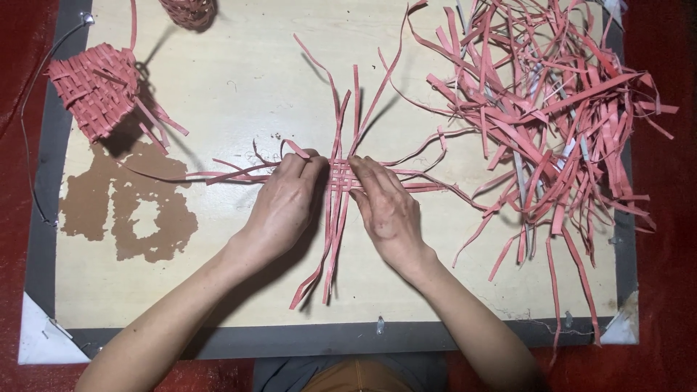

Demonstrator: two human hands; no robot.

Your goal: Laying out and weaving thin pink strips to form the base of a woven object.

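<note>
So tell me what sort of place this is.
Probably a home craft spot for weaving: a worn board on red ground, a heap of loose red strips, and a part-woven red basket piece.

The woven strips (341, 178) at the frame's centre are dusty pink, crossed in a small checker pattern. The loose pile (552, 109) at upper right is the same pink with a few grey-white strips. The desk (239, 87) is pale cream with brown worn patches at left, grey-edged. The basket piece (94, 87) at upper left shows pink plaiting.
</note>
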